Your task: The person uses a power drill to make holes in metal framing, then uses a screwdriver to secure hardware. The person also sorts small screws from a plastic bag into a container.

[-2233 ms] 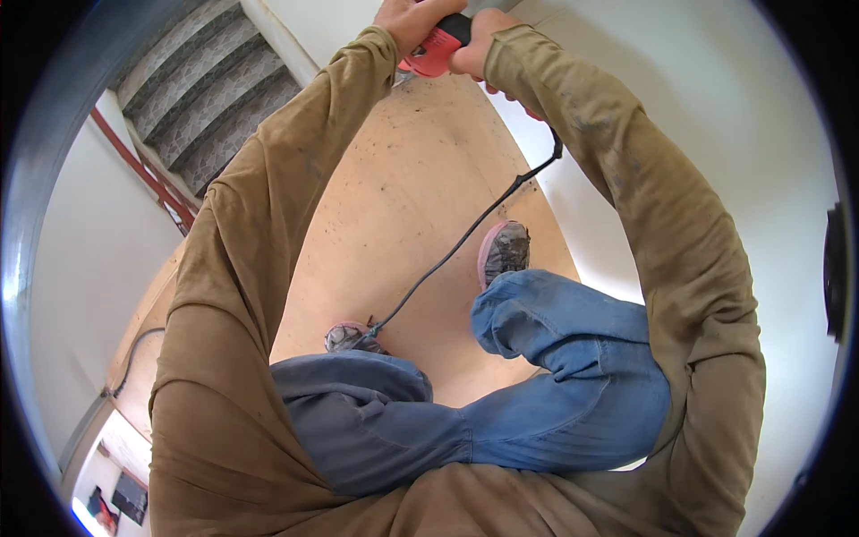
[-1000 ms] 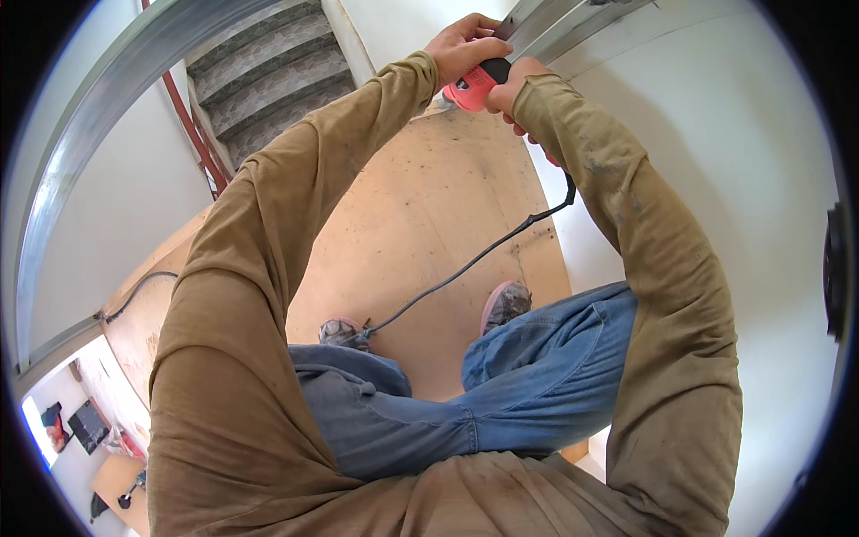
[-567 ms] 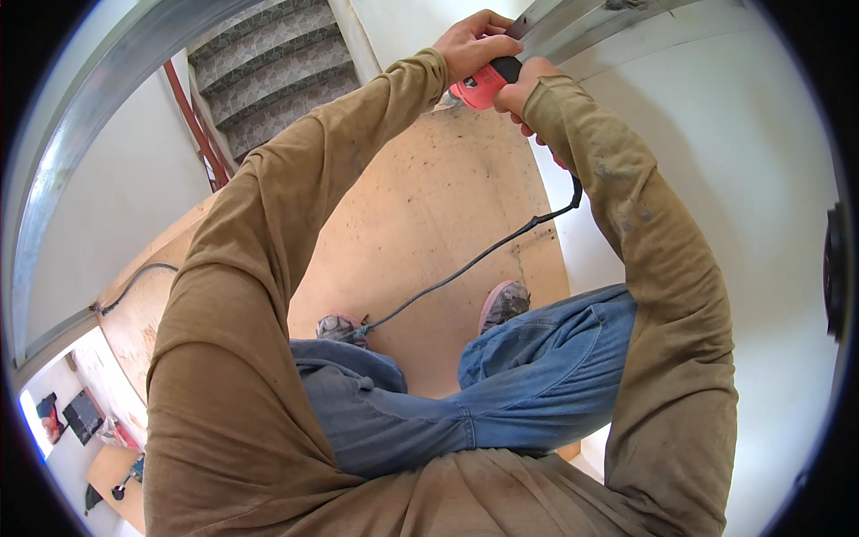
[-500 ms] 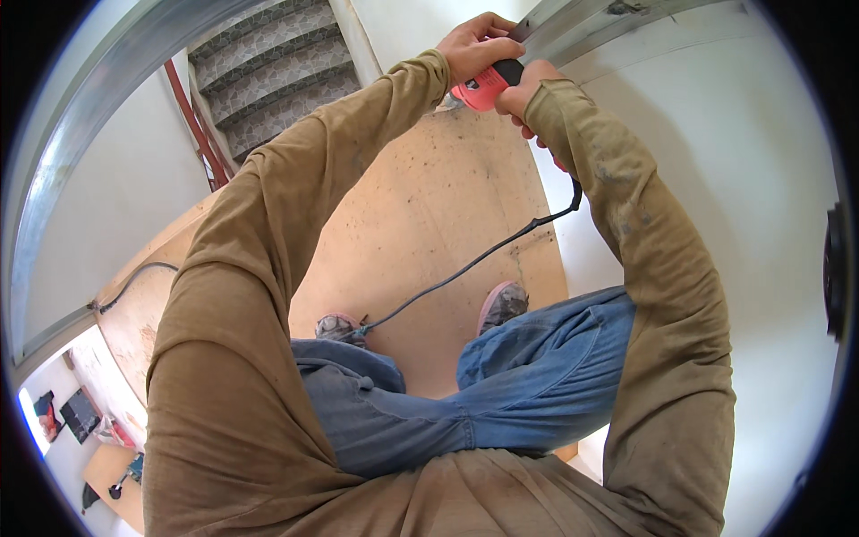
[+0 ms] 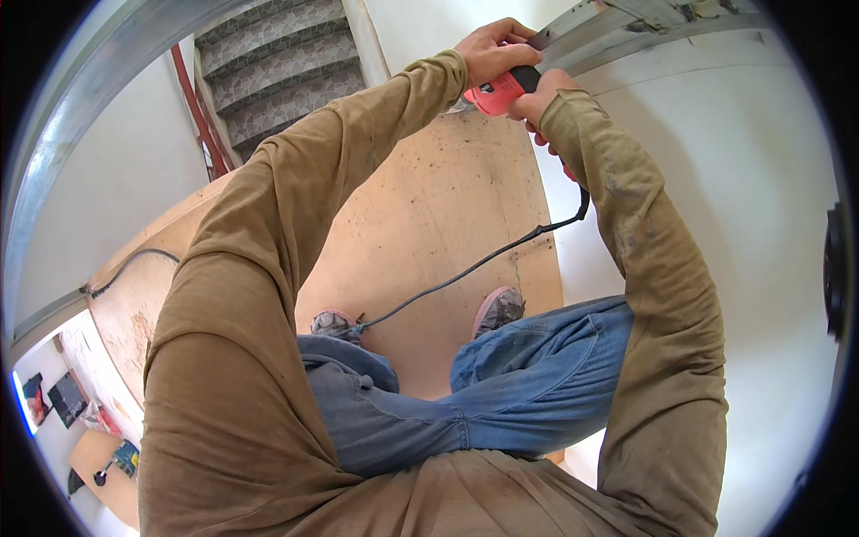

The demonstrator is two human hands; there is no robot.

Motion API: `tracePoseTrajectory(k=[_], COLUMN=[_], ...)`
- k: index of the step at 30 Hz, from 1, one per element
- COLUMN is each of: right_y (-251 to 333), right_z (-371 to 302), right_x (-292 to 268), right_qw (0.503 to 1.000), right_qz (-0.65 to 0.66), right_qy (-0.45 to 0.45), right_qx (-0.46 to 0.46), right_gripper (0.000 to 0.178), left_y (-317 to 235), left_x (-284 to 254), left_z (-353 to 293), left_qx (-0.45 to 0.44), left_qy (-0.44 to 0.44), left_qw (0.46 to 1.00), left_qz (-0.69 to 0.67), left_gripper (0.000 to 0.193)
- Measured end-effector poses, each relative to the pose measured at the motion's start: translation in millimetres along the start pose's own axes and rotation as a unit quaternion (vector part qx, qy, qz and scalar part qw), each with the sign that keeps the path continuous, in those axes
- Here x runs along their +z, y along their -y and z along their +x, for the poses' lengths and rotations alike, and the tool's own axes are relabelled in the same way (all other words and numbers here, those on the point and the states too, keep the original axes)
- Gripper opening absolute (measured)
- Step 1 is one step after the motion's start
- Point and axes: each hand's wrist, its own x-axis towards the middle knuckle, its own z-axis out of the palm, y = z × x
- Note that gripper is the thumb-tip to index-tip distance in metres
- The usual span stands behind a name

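A red corded power drill (image 5: pixel 495 94) with a black front section is held up against a grey metal beam (image 5: pixel 608 31) at the top. My right hand (image 5: pixel 541 94) wraps round its handle, fingers curled underneath. Over the top of the drill body lies my left hand (image 5: pixel 497 52), its fingertips close to the beam's edge. The drill's tip is hidden behind my hands. From the handle's lower end a dark cord (image 5: pixel 474 270) drops and runs to beside my left shoe (image 5: pixel 335 324).
A tan board surface (image 5: pixel 429 197) lies under my feet. Patterned stairs (image 5: pixel 282 76) rise at the upper left beside a red pipe (image 5: pixel 192 107). A white wall (image 5: pixel 752 233) stands close on the right. Behind at lower left, a board (image 5: pixel 98 456) carries some tools.
Both hands and the drill sit slightly further right and lower in view. More of the metal beam shows. My grip looks the same.
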Motion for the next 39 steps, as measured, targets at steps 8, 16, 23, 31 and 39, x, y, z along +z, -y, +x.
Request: tracePoseTrajectory(k=[8,16,23,31,39], right_y=[3.8,-4.6,-4.5,-13.8,-12.0], right_z=[-7.4,2.7,19.0,27.6,27.3], right_x=[-2.7,2.5,13.3,17.9,15.1], right_qw=[1.0,0.999,0.996,0.993,0.992], right_qz=[0.004,0.007,-0.064,-0.067,-0.069], right_qy=[-0.003,-0.013,-0.013,-0.057,-0.077], right_qx=[-0.019,-0.03,-0.053,-0.074,-0.077], right_gripper=[0.043,0.027,0.049,0.028,0.031], left_y=[0.2,2.9,13.5,4.9,-1.1], left_x=[-0.9,1.2,-1.2,-3.2,-0.2], left_z=[1.9,-1.1,-9.7,-10.8,-8.3], left_qx=[-0.013,-0.007,-0.018,-0.037,-0.041], left_qy=[-0.008,0.0,-0.019,-0.018,-0.031], left_qw=[0.999,1.0,0.999,0.999,0.999], left_qz=[0.041,-0.02,-0.024,-0.017,-0.019], left_gripper=[0.06,0.058,0.05,0.043,0.044])
